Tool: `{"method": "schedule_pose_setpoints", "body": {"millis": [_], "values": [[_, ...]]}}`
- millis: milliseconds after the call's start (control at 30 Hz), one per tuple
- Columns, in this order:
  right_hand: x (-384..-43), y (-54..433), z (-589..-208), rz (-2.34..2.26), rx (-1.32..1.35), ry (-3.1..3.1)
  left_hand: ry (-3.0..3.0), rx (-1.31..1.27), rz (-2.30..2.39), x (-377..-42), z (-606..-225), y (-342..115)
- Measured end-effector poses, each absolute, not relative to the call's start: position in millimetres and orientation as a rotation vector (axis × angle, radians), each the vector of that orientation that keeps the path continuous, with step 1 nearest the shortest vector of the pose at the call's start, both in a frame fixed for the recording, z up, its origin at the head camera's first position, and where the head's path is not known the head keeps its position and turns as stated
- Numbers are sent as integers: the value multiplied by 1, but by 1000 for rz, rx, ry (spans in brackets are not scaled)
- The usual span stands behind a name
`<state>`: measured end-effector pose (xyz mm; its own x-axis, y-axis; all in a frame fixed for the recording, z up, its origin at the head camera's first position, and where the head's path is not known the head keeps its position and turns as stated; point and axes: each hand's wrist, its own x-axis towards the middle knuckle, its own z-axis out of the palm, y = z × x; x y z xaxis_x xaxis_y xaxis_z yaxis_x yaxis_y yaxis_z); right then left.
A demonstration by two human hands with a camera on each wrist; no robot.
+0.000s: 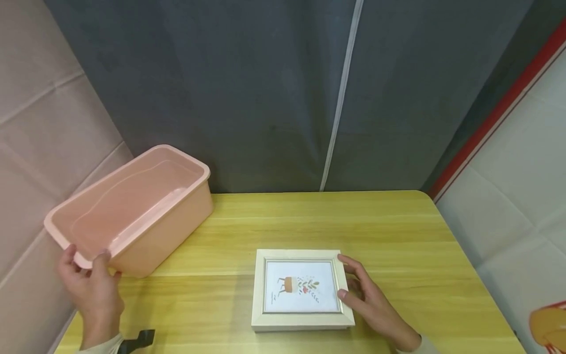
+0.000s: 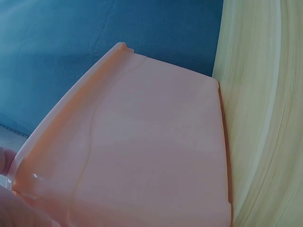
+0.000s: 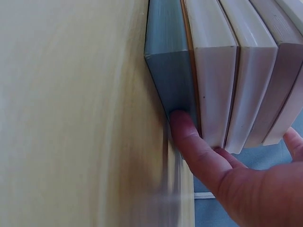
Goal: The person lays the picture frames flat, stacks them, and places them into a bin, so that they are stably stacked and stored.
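A pink rectangular plastic basin [image 1: 177, 206] stands at the table's left side, its open top facing up. My left hand [image 1: 95, 290] grips its near rim, and the left wrist view shows the basin's outer wall [image 2: 156, 123] close up. In front of me lies a stack of several picture frames, the top one a cream picture frame [image 1: 302, 322] with a potted-plant print. My right hand [image 1: 376, 302] rests against the stack's right side, thumb and a fingertip at the top frame's edge. In the right wrist view, another finger touches the bluish lowest frame [image 3: 170, 71].
The yellow wood-grain table [image 1: 398, 231] backs onto a dark grey curtain [image 1: 247, 98]. Pale panelled walls flank it, the left wall [image 1: 26, 123] close to the basin. A black strap [image 1: 137, 340] shows at my left wrist.
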<state>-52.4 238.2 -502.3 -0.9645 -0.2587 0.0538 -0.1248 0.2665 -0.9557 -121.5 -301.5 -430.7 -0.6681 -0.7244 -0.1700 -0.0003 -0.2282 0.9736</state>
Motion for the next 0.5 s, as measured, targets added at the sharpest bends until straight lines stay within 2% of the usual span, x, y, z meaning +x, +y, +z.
{"method": "schedule_pose_setpoints", "body": {"millis": [500], "values": [[-51, 236, -504, -1834, -369, 2360, -1702, 799, -1979, -106, -431, -268]]}}
